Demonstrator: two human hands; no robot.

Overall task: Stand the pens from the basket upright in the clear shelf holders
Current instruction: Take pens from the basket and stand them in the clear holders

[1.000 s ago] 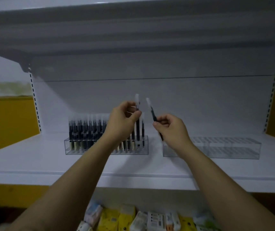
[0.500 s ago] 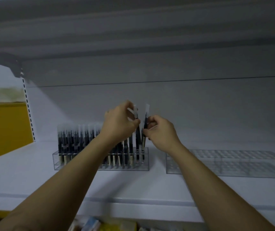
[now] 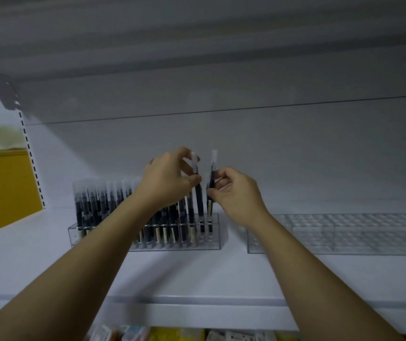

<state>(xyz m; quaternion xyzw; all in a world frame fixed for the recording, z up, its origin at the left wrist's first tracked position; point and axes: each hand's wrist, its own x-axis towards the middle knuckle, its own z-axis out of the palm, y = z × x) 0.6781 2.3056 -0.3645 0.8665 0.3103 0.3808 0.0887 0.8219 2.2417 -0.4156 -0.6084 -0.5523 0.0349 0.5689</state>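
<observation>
- A clear oblong plastic holder (image 3: pixel 86 239) sits left of middle on the flat white shelf (image 3: pixel 197 274), toward its back edge. It is packed with upright dark-barrelled pens with frosted caps (image 3: pixel 93 205). Only the slots at its right end look free.
- The left hand (image 3: pixel 170 178) reaches over that right end. Thumb and fingertips pinch the upper barrel of one dark pen (image 3: pixel 199 195) just under its cap.
- This pen stands almost upright, cap tipped slightly left, with its lower end down at the end slots (whether it is seated there I cannot tell).
- A second dark pen (image 3: pixel 212 173) stands just beside it, cap up and near vertical.
- The right hand (image 3: pixel 234 193) pinches that pen between thumb and curled fingers. The two hands are close together, with only the pens between them.
- The free slots lie straight below both pens, and their long axes already line up with the slots. A short, straight lowering should do, and the left hand's pen looks nearer home.
- A second clear grid holder (image 3: pixel 339 242) stands toward the shelf's right edge with no pens in it. It is nearer the right hand.
- The basket is out of view.
</observation>
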